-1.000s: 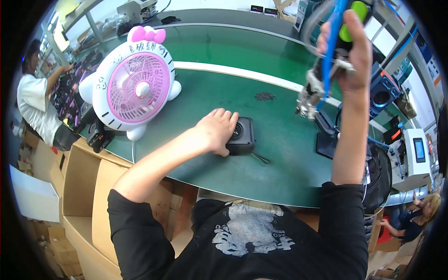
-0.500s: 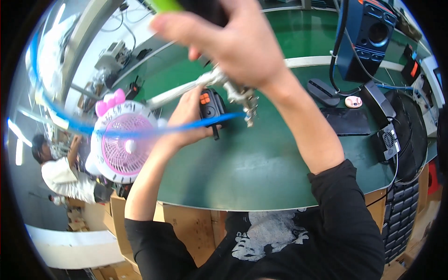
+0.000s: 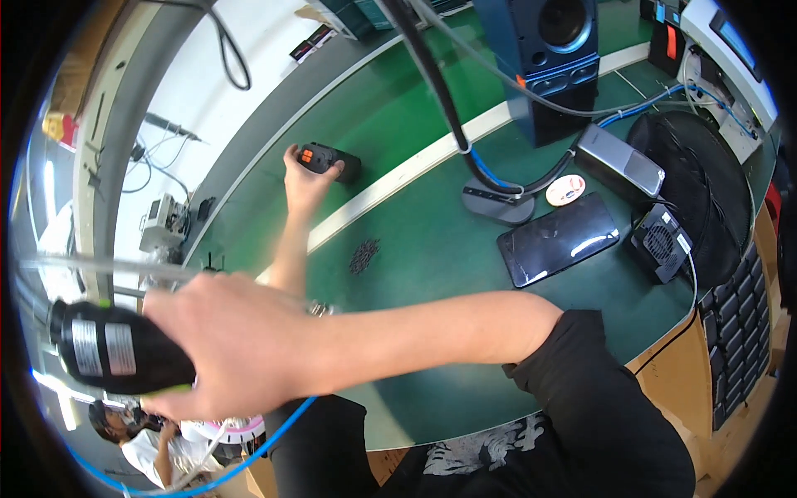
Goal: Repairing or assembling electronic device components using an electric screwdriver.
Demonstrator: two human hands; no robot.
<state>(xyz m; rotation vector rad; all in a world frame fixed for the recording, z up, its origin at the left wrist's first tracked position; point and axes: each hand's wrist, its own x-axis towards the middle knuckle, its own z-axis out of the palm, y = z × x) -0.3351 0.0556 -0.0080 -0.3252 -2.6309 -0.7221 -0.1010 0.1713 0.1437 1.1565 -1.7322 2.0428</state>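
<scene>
My left hand [image 3: 304, 181] reaches to the far side of the green bench and grips a black boxy device [image 3: 344, 163] with orange buttons on its face. Across the left of the view my right hand [image 3: 237, 349] is wrapped round a black cylindrical tool [image 3: 124, 353] with green trim and white labels, which looks like an electric screwdriver. A blue hose [image 3: 286, 427] curves below my right forearm. Nearer me than the device, a small pile of dark screws [image 3: 364, 256] lies on the bench. Some shiny metal parts [image 3: 319, 309] show partly behind my right forearm.
To the right lie a black tablet-like slab [image 3: 560, 239], a grey-black block [image 3: 618, 162], a round white tin [image 3: 565, 190] and a small fan unit [image 3: 662, 241]. Behind them stands a tall dark speaker [image 3: 548, 75]. A white strip [image 3: 398, 178] crosses the bench. Another person [image 3: 154, 444] is at lower left.
My right hand has swung from the top middle down to the left with the tool. My left hand has carried the device farther away across the bench. The view has turned right.
</scene>
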